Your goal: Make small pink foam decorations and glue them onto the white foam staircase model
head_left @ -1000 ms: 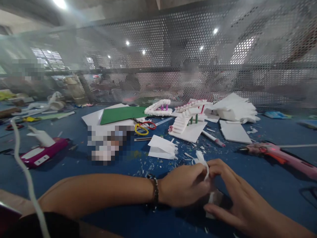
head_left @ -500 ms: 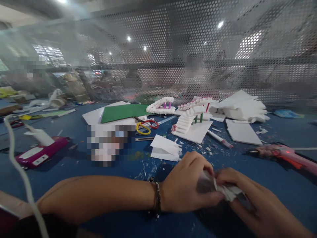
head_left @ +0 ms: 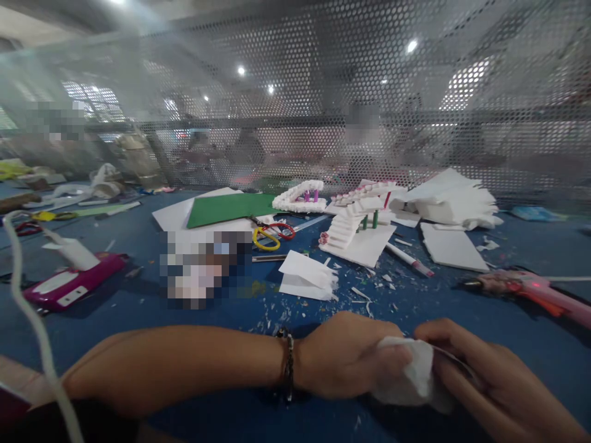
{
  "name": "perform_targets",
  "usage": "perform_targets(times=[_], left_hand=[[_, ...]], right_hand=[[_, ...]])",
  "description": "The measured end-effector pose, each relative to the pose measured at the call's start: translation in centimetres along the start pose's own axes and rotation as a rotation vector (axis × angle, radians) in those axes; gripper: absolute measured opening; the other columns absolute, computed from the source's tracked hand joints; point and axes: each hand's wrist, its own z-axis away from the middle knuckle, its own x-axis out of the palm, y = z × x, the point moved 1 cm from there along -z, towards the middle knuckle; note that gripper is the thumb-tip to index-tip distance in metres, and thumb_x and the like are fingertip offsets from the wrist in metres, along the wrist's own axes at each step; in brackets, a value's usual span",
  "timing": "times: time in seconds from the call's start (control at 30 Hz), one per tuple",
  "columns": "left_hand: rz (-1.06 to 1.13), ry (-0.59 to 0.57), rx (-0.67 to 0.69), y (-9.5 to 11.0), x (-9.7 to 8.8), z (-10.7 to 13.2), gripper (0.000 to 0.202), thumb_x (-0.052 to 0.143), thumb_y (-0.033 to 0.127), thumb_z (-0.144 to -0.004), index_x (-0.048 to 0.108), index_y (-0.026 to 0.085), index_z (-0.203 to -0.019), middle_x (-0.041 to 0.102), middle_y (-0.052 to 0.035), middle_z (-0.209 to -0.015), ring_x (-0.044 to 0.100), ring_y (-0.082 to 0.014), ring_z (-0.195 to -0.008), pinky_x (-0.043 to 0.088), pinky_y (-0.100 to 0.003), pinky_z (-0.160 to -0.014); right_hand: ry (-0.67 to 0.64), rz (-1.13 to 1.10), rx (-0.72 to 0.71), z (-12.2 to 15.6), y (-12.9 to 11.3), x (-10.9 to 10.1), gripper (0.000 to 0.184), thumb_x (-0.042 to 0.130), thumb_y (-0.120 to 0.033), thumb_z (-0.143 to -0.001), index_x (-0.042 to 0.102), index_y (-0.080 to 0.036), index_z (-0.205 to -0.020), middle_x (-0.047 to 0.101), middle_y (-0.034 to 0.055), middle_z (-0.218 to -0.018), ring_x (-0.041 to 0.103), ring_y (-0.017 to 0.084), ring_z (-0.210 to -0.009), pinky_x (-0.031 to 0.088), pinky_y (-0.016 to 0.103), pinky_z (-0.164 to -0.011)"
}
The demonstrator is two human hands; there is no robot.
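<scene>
A crumpled piece of white paper is between my two hands, low and right of centre, a little blurred. My left hand, with a dark beaded bracelet at the wrist, has its fingers closed on the paper's left part. My right hand pinches its right side between thumb and fingers. Beyond them lies a folded white paper with a ragged right edge. Behind that stands a small white staircase model with green posts on a white base.
A pink glue gun lies at the right, its light red. Scissors with yellow and red handles lie near a green sheet. A purple power strip and white cable are at left. A perforated metal screen stands behind.
My left hand has lowered and its fist has rolled over. More of the crumpled paper now shows between the hands. The right hand has shifted only slightly.
</scene>
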Motion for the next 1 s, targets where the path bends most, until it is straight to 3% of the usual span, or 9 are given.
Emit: perform_targets(times=[0.13,0.33,0.6,0.73,0.8,0.87,0.93,1.0], left_hand=[[0.106,0.076,-0.094,-0.1,-0.1,-0.1,0.025,0.03,0.028,-0.081,0.033,0.018,-0.058,0.036,0.0039,-0.053,0.035,-0.0075,-0.047,0.026,-0.019,-0.043],[0.244,0.276,-0.222,-0.5,0.0,-0.3,0.016,0.04,0.032,-0.077,0.037,0.019,-0.069,0.036,0.004,-0.059,0.034,-0.0086,-0.053,0.03,-0.02,-0.047],[0.441,0.381,-0.308,-1.4,-0.1,-0.8,0.013,0.045,0.027,-0.075,0.036,0.018,-0.071,0.033,0.0058,-0.059,0.03,-0.0072,-0.051,0.026,-0.02,-0.045],[0.552,0.387,-0.321,-1.9,-0.4,-1.0,0.015,0.046,0.03,-0.075,0.038,0.017,-0.073,0.035,0.0056,-0.059,0.031,-0.007,-0.051,0.025,-0.019,-0.046],[0.578,0.379,-0.329,-1.9,-0.5,-0.9,0.015,0.047,0.03,-0.075,0.039,0.017,-0.075,0.036,0.0054,-0.06,0.031,-0.0068,-0.051,0.026,-0.019,-0.047],[0.598,0.332,-0.332,-1.6,-0.4,-0.8,0.015,0.049,0.029,-0.074,0.041,0.017,-0.077,0.04,0.004,-0.065,0.035,-0.0068,-0.054,0.028,-0.018,-0.049],[0.603,0.232,-0.331,-1.1,-0.1,-0.5,0.015,0.051,0.025,-0.072,0.043,0.016,-0.08,0.044,0.0022,-0.071,0.039,-0.0072,-0.057,0.031,-0.018,-0.052],[0.579,0.097,-0.304,-0.6,0.2,-0.2,0.016,0.053,0.021,-0.07,0.046,0.016,-0.084,0.045,0.0018,-0.072,0.04,-0.0075,-0.059,0.032,-0.018,-0.053]], right_hand=[[0.013,-0.045,0.017,-0.2,0.0,-0.2,0.025,0.031,-0.036,-0.083,0.051,-0.024,-0.074,0.055,-0.0023,-0.053,0.048,0.011,-0.043,0.036,0.019,-0.038],[0.093,-0.061,0.064,-0.4,0.3,-0.6,0.031,0.033,-0.041,-0.083,0.052,-0.023,-0.065,0.051,-0.0024,-0.051,0.047,0.01,-0.043,0.036,0.018,-0.039],[0.117,-0.111,0.119,-0.3,0.6,-1.1,0.036,0.033,-0.044,-0.082,0.051,-0.021,-0.06,0.047,-0.0023,-0.047,0.045,0.01,-0.04,0.036,0.018,-0.037],[0.089,-0.111,0.138,0.2,0.6,-1.1,0.036,0.036,-0.045,-0.08,0.051,-0.022,-0.058,0.05,-0.0018,-0.047,0.047,0.01,-0.041,0.038,0.018,-0.037],[0.095,-0.104,0.175,0.8,1.2,-1.1,0.033,0.04,-0.047,-0.077,0.056,-0.022,-0.063,0.058,0.0004,-0.057,0.055,0.013,-0.051,0.044,0.02,-0.046],[0.112,-0.147,0.194,1.4,2.1,-1.0,0.035,0.04,-0.051,-0.076,0.06,-0.024,-0.084,0.064,0.0041,-0.083,0.06,0.02,-0.075,0.049,0.026,-0.063],[0.099,-0.226,0.181,1.9,2.8,-0.6,0.046,0.035,-0.053,-0.077,0.051,-0.026,-0.11,0.058,0.0055,-0.109,0.055,0.023,-0.096,0.047,0.031,-0.076],[0.075,-0.25,0.16,1.8,3.0,-0.1,0.046,0.034,-0.053,-0.077,0.048,-0.028,-0.114,0.057,0.0047,-0.111,0.055,0.022,-0.097,0.047,0.031,-0.076]])
